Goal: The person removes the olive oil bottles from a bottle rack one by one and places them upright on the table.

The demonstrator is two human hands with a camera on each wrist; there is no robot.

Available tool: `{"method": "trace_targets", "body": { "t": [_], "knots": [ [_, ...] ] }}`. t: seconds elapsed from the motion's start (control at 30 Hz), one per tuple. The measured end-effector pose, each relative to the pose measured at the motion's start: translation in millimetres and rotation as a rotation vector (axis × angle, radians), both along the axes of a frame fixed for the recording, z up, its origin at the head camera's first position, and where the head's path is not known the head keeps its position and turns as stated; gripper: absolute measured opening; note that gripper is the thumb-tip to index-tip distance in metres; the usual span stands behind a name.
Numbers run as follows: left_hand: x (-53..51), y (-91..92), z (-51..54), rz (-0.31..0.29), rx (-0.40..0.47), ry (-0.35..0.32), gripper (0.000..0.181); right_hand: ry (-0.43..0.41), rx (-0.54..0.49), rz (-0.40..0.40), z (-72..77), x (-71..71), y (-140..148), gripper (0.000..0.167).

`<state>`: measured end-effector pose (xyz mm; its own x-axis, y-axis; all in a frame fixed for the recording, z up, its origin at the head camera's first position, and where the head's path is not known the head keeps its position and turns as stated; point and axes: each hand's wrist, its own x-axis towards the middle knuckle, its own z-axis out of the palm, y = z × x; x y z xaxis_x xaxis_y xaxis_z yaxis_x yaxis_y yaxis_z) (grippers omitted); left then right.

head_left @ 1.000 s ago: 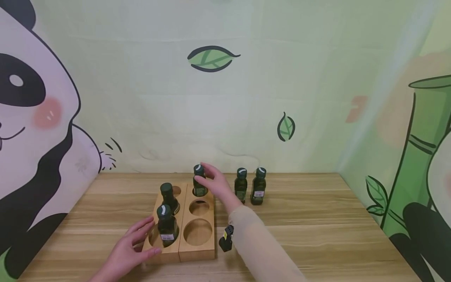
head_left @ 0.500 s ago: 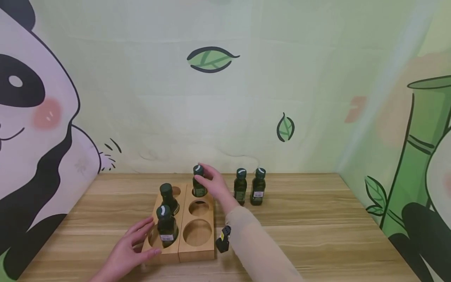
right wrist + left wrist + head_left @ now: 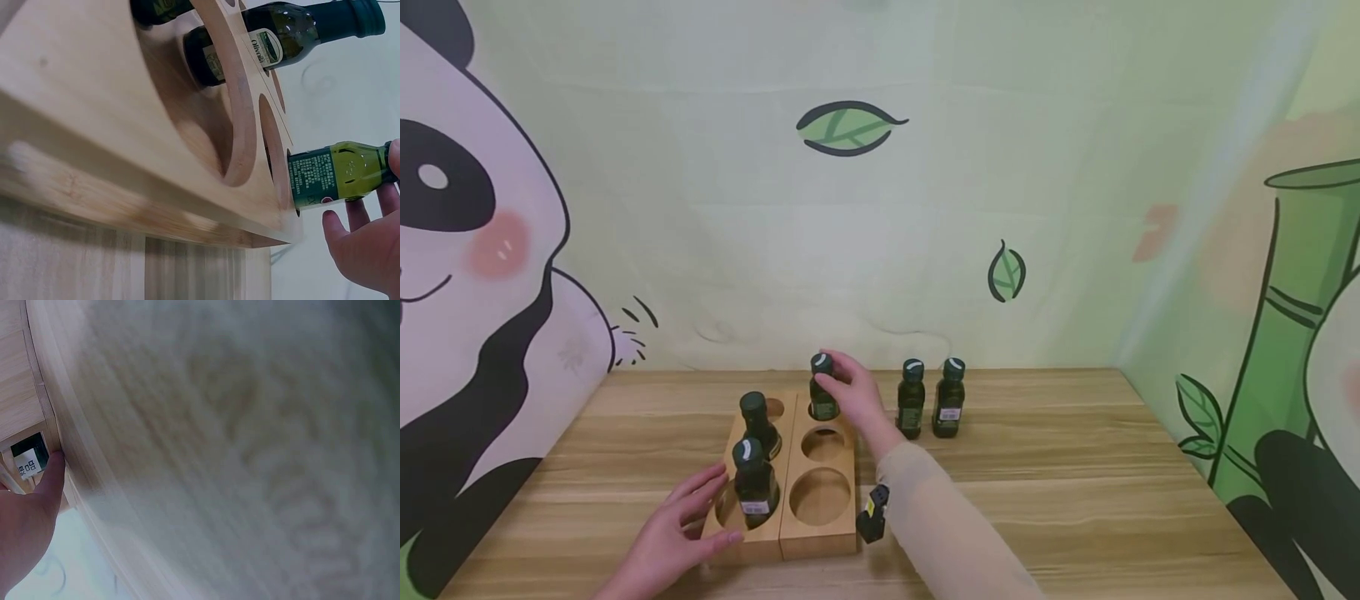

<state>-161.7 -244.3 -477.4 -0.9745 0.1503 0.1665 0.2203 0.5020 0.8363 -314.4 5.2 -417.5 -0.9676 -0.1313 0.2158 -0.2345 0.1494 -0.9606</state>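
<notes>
In the head view, my right hand (image 3: 853, 392) holds a small olive oil bottle (image 3: 823, 402) near its neck. That bottle stands upright with its base in the far right hole of a wooden bottle holder (image 3: 818, 546). Green glass and a dark label show on this bottle (image 3: 312, 177) in the right wrist view, fingers around its upper part. My left hand (image 3: 673, 533) rests at the holder's front left corner, fingers spread and thumb (image 3: 52, 478) against its edge. Two more bottles, one in front (image 3: 755, 483) and one behind (image 3: 760, 427), stand in the left row.
Two similar bottles, one nearer the holder (image 3: 911, 402) and one farther right (image 3: 950, 400), stand on the wooden table (image 3: 1045, 492). A small black device (image 3: 872, 515) sits at my right wrist. A printed cloth backdrop (image 3: 737, 250) rises behind the table.
My right forearm has shifted slightly to the left while the hand stays on the same bottle. My left hand and the other bottles keep their places.
</notes>
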Motion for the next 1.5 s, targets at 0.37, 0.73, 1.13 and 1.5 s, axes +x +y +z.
{"method": "trace_targets", "body": {
  "t": [0.37,0.73,1.13,1.5],
  "knots": [
    [-0.7,-0.4,-1.4,0.002,-0.003,-0.050,0.081,0.043,-0.013,-0.014,-3.8,1.5,-2,0.038],
    [1.4,0.5,0.5,0.011,-0.012,-0.071,0.081,0.072,-0.085,-0.019,6.1,4.3,1,0.039],
    [0.6,0.5,0.4,0.013,-0.012,-0.031,0.082,0.086,-0.111,0.027,34.4,20.4,13,0.042],
    [-0.2,1.3,1.3,0.006,-0.018,-0.033,0.081,0.124,-0.099,-0.017,24.5,18.8,39,0.042]
  ]
}}
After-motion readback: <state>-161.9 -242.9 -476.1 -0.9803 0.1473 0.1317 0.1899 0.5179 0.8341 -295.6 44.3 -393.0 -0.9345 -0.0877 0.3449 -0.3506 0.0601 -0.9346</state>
